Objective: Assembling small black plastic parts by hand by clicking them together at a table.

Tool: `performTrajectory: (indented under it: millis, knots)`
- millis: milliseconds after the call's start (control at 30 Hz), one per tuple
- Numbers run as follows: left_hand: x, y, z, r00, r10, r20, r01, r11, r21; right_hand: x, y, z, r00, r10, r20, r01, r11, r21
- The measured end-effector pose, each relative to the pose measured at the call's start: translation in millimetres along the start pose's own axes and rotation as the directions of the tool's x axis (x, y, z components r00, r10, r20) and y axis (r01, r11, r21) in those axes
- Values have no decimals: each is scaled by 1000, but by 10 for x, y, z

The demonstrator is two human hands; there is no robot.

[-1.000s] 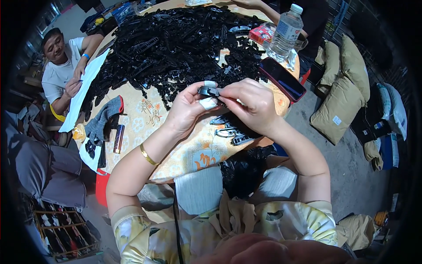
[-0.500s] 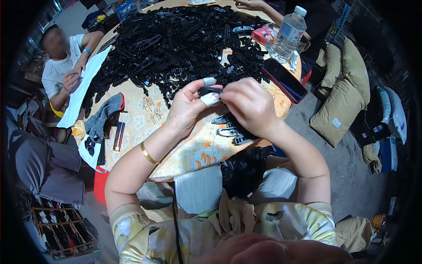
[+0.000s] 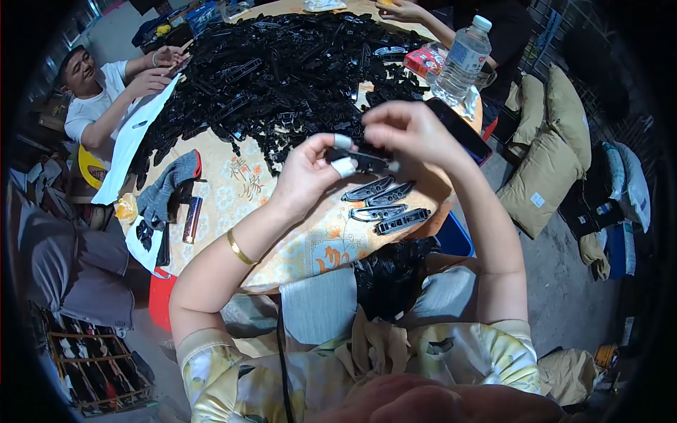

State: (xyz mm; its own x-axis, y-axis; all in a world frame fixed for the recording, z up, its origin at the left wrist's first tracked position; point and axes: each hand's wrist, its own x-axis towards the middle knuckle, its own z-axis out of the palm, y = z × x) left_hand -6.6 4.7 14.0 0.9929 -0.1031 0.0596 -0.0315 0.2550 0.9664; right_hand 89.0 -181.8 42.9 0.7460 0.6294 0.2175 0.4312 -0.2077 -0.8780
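Observation:
Near the table's front, my left hand (image 3: 303,173), with white covers on the thumb and a finger, pinches a black plastic part (image 3: 363,162). Just above and right of that part is my right hand (image 3: 412,134), fingers bent and blurred by motion; whether anything is between them I cannot tell. Several long black plastic parts (image 3: 391,208) lie side by side on the patterned tablecloth (image 3: 328,247) below my hands. A large heap of similar black parts (image 3: 254,77) covers the far side of the table.
At the right stand a clear water bottle (image 3: 462,63), a red packet (image 3: 425,60) and a dark phone (image 3: 458,130). A grey glove (image 3: 166,190) and a lighter-like tube (image 3: 191,220) lie left. A co-worker (image 3: 99,99) sits far left; another person's hand (image 3: 398,10) is at the back.
My right hand has moved up and away from the part in my left hand, uncovering the row on the cloth. The left-hand co-worker has raised both hands toward the heap.

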Motion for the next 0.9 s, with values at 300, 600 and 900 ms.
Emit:
performTrajectory:
  millis: [300,600,900]
  knots:
    - [-56,0,97,972,96,217,-236,485,842,1053,372,120,961,-88,-263,-129,697,-705]
    - [-46,-69,77,984,125,125,-176,701,691,983,240,-145,964,-78,-254,-110,752,-650]
    - [164,-14,-89,998,-48,-38,39,979,-202,227,-47,39,983,184,-1,-176,941,287]
